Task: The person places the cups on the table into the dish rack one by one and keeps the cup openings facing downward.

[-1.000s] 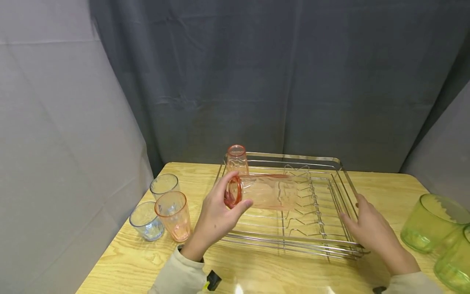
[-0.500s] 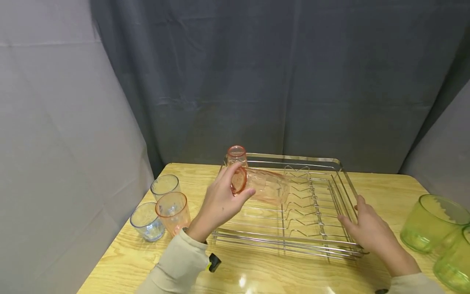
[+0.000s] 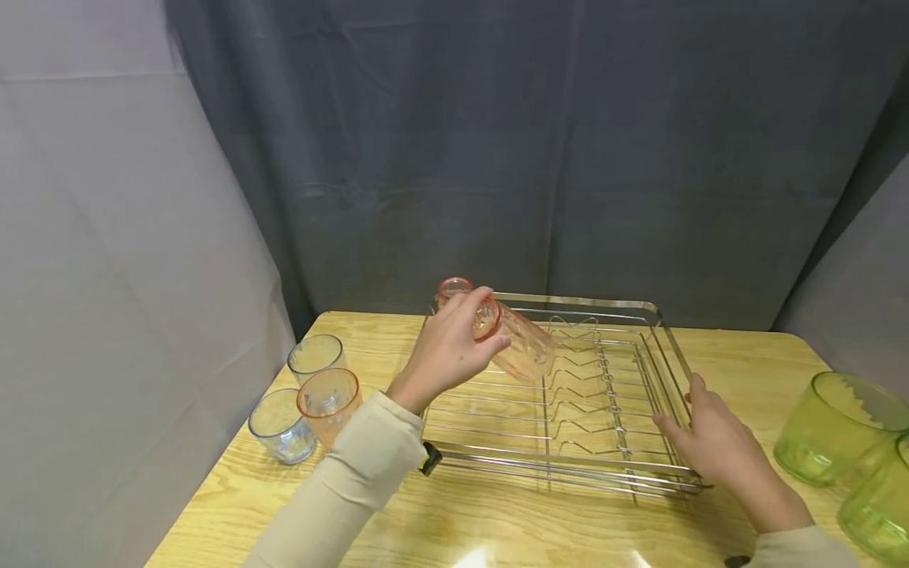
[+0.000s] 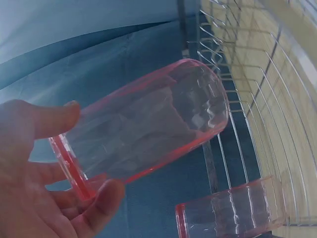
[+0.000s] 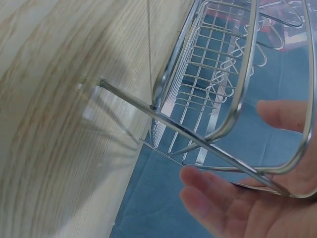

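My left hand (image 3: 450, 347) grips a clear pink drinking glass (image 3: 527, 349) at its thick red base. The glass hangs tilted over the left part of a wire dish rack (image 3: 547, 300), its mouth pointing down and to the right. Behind my fingers, a second pink glass (image 3: 454, 285) stands upside down in the rack's back left corner; the left wrist view shows it too (image 4: 228, 210). At the rack's right side my right hand (image 3: 720, 442) holds the side rail, thumb inside the frame and fingers outside and below it.
Left of the rack stand an orange-tinted glass (image 3: 328, 402), a short blue glass (image 3: 284, 430) and another bluish glass (image 3: 316, 355), mouths up. Two large green glass vessels (image 3: 827, 442) stand at the right. A dark curtain (image 3: 454, 158) hangs behind the wooden table (image 3: 234, 505).
My left hand has carried the pink glass away from me, toward the back of the rack, and the glass has turned from level to mouth-down. My right hand stays on the rail.
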A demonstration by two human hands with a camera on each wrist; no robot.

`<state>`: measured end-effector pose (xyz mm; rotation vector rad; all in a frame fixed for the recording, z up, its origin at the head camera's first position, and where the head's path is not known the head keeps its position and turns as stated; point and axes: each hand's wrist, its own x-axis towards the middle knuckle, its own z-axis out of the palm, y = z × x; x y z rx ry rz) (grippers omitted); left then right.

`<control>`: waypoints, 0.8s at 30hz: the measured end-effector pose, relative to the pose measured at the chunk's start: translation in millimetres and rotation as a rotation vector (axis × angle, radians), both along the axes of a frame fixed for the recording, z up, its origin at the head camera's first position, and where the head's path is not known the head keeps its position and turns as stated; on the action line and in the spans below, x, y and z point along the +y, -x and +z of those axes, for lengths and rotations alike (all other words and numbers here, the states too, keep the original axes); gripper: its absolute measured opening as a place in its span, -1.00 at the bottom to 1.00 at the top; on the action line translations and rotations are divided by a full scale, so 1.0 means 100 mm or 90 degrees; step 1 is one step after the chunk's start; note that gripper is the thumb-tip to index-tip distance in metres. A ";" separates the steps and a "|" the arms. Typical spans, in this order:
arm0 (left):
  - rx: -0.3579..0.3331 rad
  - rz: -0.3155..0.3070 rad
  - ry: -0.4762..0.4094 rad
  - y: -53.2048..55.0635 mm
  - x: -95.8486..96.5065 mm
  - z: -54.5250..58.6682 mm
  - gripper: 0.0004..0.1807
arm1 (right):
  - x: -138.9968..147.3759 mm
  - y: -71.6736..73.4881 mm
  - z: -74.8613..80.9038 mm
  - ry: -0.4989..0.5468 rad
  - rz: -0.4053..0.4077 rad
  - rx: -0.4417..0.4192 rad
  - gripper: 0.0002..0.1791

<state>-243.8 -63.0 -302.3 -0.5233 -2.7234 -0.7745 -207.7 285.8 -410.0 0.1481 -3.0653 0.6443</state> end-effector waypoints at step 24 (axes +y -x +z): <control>-0.039 0.006 0.234 0.56 0.24 0.06 -0.28 | -0.03 -0.02 0.02 0.000 -0.006 0.006 0.07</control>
